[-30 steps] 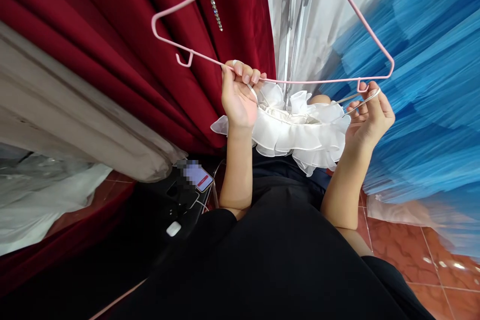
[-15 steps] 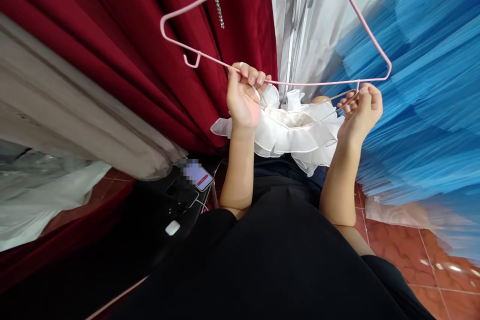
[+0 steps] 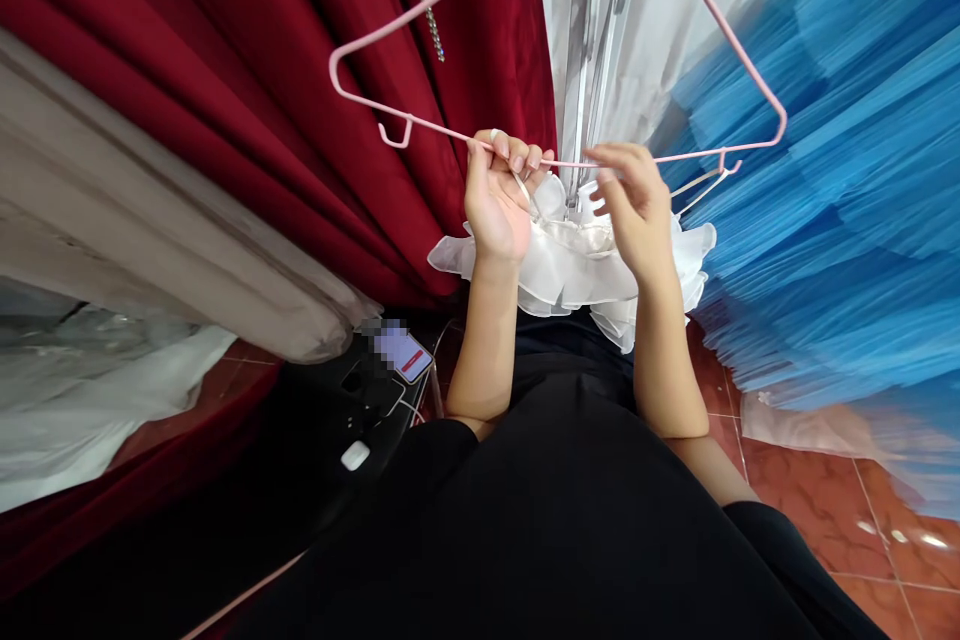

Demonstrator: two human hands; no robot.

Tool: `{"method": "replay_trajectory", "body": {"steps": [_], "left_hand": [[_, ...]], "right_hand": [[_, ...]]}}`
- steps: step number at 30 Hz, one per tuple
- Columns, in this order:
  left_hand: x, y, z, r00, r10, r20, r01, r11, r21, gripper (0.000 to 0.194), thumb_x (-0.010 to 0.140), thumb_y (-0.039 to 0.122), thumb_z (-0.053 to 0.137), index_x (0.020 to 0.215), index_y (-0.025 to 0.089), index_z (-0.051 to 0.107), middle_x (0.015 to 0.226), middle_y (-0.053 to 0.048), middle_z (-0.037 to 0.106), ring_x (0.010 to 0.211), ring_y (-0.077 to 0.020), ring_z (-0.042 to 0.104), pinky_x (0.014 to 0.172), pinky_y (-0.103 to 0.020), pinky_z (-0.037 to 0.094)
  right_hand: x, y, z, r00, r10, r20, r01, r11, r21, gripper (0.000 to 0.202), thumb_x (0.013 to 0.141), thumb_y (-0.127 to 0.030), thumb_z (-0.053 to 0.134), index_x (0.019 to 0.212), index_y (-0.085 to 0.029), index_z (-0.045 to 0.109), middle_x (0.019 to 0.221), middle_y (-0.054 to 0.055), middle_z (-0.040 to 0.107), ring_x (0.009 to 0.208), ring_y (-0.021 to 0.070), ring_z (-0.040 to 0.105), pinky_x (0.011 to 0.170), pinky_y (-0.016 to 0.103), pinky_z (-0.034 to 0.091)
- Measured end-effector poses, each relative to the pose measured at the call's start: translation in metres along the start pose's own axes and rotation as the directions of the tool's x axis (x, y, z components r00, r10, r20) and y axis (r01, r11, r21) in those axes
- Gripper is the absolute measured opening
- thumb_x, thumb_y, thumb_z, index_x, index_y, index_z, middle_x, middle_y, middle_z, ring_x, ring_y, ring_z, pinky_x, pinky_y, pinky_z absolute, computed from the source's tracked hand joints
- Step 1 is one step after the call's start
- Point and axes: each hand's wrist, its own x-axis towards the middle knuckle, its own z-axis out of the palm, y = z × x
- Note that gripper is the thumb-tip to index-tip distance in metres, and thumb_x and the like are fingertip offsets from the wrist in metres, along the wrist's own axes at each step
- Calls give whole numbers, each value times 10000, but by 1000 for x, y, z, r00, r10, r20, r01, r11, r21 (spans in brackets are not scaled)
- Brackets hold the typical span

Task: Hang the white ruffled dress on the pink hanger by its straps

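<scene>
Hanger [image 3: 568, 163] in left hand [image 3: 501, 205]; strap [image 3: 703, 192] on hook [image 3: 731, 169].

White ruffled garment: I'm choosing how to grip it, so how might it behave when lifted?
The garment is probably floppy: its ruffles droop. It looks light, being partly sheer. It may swing, with a thin strap looped on the hanger.

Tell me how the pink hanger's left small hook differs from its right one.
The left hook is bare, while the right hook carries a thin strap. The left hook shows against red fabric; the right hook against blue fabric. Both are pink and sit under the hanger's bottom bar.
</scene>
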Motion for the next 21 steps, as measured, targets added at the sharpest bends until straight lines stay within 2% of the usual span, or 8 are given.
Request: {"method": "replay_trajectory", "body": {"steps": [3, 5, 8, 12, 16, 21], "left_hand": [[-3, 0, -3, 999, 7, 39, -8, 1000, 19, 359, 980, 490, 366, 787, 216, 495, 747, -20, 575, 813, -149, 653, 926, -330, 546], [-5, -2, -8, 998, 5, 61, -7, 1000, 30, 340, 963, 499, 406, 828, 212, 530, 811, -36, 627, 887, -173, 680, 904, -334, 555], [-4, -4, -19, 998, 32, 50, -36, 996, 82, 286, 935, 455, 471, 910, 191, 577, 922, -74, 693, 950, -210, 701, 869, -338, 565], [0, 1, -46, 982, 168, -85, -148, 969, 200, 245, 898, 339, 445, 978, 158, 590, 1009, -102, 721, 922, -197, 714, 869, -327, 564], [1, 16, -71, 953, 254, -167, -191, 928, 320, 278, 859, 294, 425, 1028, 162, 603, 1097, -100, 710, 986, -190, 701, 944, -339, 539], [-1, 29, -78, 928, 328, -177, -253, 903, 348, 252, 832, 262, 544, 1049, 190, 650, 1143, -73, 701, 1035, -183, 683, 984, -329, 528]], "right_hand": [[6, 17, 8, 978, -208, -27, 199, 958, -206, 242, 933, -437, 540, 873, -278, 712, 830, 12, 539, 746, 136, 508, 752, 334, 477], [7, 22, 9, 963, -259, -76, 232, 938, -259, 260, 921, -457, 557, 827, -266, 706, 738, 2, 488, 705, 135, 476, 762, 338, 471], [7, 19, 5, 958, -273, -92, 241, 934, -263, 253, 896, -465, 596, 802, -257, 705, 719, -2, 480, 671, 129, 449, 752, 332, 463], [11, 13, -2, 960, -260, -103, 234, 948, -218, 246, 868, -467, 637, 796, -247, 719, 732, 5, 503, 690, 131, 461, 744, 319, 448], [15, 17, -5, 968, -238, -77, 218, 953, -209, 245, 856, -471, 653, 784, -246, 717, 733, 4, 509, 670, 123, 445, 721, 308, 444], [15, 20, -6, 971, -229, -75, 209, 956, -208, 239, 861, -483, 643, 799, -264, 714, 740, 3, 494, 668, 118, 440, 758, 317, 478]]}}
